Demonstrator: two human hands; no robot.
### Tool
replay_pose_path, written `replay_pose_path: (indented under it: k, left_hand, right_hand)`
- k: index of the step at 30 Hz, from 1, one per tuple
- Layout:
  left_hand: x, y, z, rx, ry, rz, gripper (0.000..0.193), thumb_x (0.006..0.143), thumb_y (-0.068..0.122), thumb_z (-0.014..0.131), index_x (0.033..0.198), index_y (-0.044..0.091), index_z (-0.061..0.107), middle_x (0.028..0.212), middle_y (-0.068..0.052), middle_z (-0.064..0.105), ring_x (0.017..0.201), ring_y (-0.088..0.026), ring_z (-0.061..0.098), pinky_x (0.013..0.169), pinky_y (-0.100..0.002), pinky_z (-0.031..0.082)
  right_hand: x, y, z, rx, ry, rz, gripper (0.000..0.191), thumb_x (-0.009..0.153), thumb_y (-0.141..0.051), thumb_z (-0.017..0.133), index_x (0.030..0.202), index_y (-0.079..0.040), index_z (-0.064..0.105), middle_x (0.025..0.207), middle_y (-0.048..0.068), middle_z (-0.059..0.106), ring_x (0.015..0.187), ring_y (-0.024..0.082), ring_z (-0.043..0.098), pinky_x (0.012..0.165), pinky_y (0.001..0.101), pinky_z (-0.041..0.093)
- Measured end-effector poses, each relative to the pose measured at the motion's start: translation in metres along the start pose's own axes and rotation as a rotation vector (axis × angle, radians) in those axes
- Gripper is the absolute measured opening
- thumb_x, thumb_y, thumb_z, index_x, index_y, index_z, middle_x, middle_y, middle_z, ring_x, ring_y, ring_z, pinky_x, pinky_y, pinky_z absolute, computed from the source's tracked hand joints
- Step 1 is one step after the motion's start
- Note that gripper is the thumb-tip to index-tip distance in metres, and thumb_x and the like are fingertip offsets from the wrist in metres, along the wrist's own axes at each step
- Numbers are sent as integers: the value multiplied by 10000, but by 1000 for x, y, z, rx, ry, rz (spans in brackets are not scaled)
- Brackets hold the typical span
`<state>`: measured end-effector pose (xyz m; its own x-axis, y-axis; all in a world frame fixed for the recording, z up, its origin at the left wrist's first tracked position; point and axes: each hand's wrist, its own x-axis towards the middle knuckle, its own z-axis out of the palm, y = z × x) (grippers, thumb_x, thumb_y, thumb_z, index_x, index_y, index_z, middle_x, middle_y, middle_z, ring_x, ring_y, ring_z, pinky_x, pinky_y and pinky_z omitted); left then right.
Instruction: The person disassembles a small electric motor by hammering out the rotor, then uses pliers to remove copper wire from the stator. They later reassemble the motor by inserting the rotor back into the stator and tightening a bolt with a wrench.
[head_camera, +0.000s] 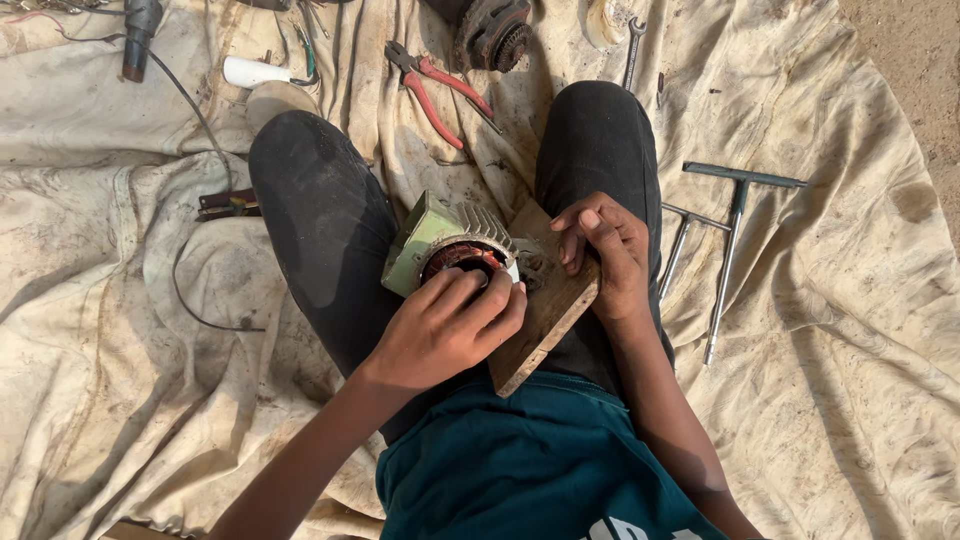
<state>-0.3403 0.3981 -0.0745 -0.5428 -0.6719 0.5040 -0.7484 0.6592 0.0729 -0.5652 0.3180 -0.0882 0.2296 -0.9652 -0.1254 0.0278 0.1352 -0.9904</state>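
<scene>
a stained cream cloth (120, 400) covers the ground, and the person sits on it with both knees up in black trousers. across the lap lies a wooden board (548, 310), slanting from one o'clock down to seven. at the board's ten o'clock edge rests a green motor housing (425, 240) with grey fins and copper windings showing in its round opening. the left hand (445, 330) curls over that opening from five o'clock, fingers bent down onto the rim, touching it rather than clamped round it. the right hand (605, 255) presses on the board's one o'clock corner, fingers folded over the edge, gripping the wood. at three o'clock lie two t-handle wrenches (735, 235); at twelve o'clock, red-handled pliers (435, 90). a small spanner (633, 50) lies at one o'clock.
</scene>
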Motion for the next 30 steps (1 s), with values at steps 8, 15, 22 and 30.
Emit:
replay_pose_path:
  k: [8, 15, 22, 30]
  left_hand:
    - [28, 56, 7, -238, 236, -764, 466, 895, 386, 716, 1147, 1, 640, 1135, -134, 587, 991, -284, 596, 884, -412, 449]
    - [18, 57, 15, -245, 156, -710, 209, 948, 256, 749, 859, 93, 653, 866, -15, 575, 770, -191, 534, 762, -384, 397]
    - [6, 78, -4, -455, 279, -606, 239, 929, 140, 800, 783, 71, 623, 811, -33, 569, 718, -171, 539, 720, -341, 420]
    - [-30, 41, -60, -124, 253, -792, 223, 907, 239, 845, 948, 83, 690, 961, -17, 667, 901, -201, 612, 875, -398, 405]
  right_hand:
    - [-1, 1, 0, -12, 8, -1, 373, 1035, -332, 521, 957, -6, 685, 666, 64, 601, 575, 103, 529, 586, 233, 435]
    - [-1, 0, 3, -19, 12, -29, 384, 1039, -344, 530, 951, -2, 682, 670, 77, 597, 579, 122, 535, 588, 252, 441]
    - [0, 1, 1, -49, 20, -19, 391, 1032, -360, 529, 941, -13, 684, 665, 68, 605, 578, 118, 544, 591, 246, 448]
    - [-1, 3, 1, -9, 13, -25, 392, 1036, -373, 555, 942, -13, 678, 674, 71, 604, 582, 123, 539, 595, 249, 445]
